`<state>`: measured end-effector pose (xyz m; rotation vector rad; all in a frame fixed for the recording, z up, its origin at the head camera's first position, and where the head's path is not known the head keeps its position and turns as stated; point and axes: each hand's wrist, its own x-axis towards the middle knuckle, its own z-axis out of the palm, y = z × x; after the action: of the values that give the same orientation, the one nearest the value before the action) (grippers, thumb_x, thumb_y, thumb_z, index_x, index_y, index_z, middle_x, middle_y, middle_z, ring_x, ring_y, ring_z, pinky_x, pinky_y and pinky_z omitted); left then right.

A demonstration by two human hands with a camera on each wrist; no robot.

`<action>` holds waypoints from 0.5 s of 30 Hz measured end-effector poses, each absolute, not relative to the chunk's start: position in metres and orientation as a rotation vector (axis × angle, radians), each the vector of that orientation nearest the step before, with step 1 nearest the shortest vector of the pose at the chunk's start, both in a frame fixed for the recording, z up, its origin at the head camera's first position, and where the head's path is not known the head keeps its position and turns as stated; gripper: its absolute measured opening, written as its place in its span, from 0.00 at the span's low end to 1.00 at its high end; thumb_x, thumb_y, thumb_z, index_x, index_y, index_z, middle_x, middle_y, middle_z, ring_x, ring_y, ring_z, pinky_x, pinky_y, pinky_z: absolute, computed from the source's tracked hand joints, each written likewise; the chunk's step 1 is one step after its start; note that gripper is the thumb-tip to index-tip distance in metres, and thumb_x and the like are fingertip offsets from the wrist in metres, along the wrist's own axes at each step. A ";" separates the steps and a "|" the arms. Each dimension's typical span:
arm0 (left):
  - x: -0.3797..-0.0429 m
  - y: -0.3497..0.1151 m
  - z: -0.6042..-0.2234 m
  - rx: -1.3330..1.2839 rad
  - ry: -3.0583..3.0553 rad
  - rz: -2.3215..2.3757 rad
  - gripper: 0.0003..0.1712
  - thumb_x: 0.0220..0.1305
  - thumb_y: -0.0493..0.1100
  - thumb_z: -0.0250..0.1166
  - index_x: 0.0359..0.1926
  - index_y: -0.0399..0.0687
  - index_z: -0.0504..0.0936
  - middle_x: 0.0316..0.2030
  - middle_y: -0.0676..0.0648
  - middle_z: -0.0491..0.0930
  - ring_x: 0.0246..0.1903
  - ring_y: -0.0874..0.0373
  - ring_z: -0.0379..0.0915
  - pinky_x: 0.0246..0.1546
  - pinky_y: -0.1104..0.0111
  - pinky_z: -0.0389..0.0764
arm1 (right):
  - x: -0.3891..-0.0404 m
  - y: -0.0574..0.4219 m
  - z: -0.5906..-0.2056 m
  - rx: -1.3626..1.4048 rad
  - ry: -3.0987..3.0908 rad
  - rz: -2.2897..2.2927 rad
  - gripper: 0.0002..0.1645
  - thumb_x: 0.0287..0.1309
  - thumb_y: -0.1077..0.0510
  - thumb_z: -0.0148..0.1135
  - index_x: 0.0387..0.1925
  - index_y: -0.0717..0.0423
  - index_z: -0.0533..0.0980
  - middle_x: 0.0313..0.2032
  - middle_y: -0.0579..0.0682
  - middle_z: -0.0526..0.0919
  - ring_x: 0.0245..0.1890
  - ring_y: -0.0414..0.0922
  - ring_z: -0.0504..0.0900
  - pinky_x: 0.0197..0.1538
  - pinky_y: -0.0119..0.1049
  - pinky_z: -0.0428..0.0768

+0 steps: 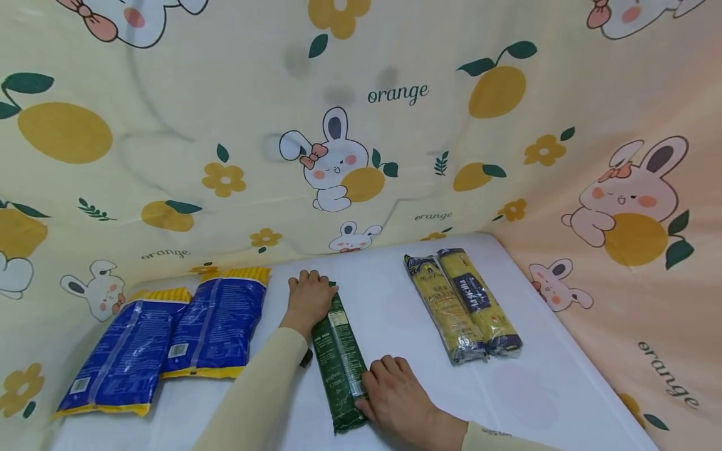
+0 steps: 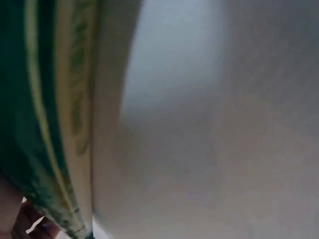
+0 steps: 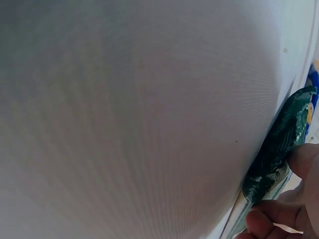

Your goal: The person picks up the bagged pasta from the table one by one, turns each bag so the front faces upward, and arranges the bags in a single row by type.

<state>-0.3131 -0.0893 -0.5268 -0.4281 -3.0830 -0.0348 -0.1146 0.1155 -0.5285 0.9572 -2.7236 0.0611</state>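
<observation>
A long green pasta packet (image 1: 338, 363) lies lengthwise on the white table in the head view, with pale print and a see-through strip. My left hand (image 1: 309, 300) holds its far end, fingers bent over the top. At the near right edge, my right hand (image 1: 402, 393) grips the packet between thumb and fingers. The left wrist view shows the green packet (image 2: 30, 99) blurred along the left side. In the right wrist view, thumb and fingers (image 3: 279, 211) are on the packet (image 3: 279, 144) at the right edge.
Two blue packets with yellow ends, one (image 1: 126, 354) partly overlapping another (image 1: 220, 322), lie on the left. Two yellow pasta packets, one (image 1: 445, 307) beside the other (image 1: 479, 300), lie on the right. A patterned cloth (image 1: 237, 113) hangs behind the white table (image 1: 389, 300).
</observation>
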 end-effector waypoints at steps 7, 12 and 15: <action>-0.316 -0.089 -0.529 -0.466 -2.981 -0.060 0.23 0.84 0.53 0.52 0.48 0.37 0.81 0.43 0.40 0.77 0.50 0.42 0.70 0.54 0.43 0.71 | -0.113 0.116 -0.528 0.944 -2.742 0.108 0.22 0.74 0.34 0.59 0.40 0.47 0.78 0.36 0.43 0.76 0.40 0.42 0.72 0.48 0.43 0.74; -0.317 -0.089 -0.521 -0.508 -2.869 -0.115 0.19 0.84 0.49 0.54 0.44 0.37 0.81 0.40 0.40 0.77 0.46 0.43 0.71 0.51 0.45 0.69 | -0.112 0.118 -0.528 0.944 -2.729 0.131 0.22 0.73 0.34 0.60 0.39 0.47 0.77 0.35 0.43 0.75 0.39 0.42 0.71 0.47 0.43 0.74; -0.318 -0.089 -0.515 -0.554 -2.771 -0.117 0.18 0.83 0.47 0.55 0.40 0.38 0.80 0.38 0.41 0.77 0.44 0.43 0.71 0.49 0.47 0.69 | -0.112 0.119 -0.527 0.944 -2.748 0.152 0.22 0.73 0.33 0.59 0.39 0.47 0.76 0.35 0.43 0.75 0.40 0.42 0.72 0.48 0.43 0.74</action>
<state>-0.3179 -0.0885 -0.5148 -0.5545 -2.7708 -0.1170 -0.1122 0.1190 -0.5272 0.9438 -2.7484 0.1517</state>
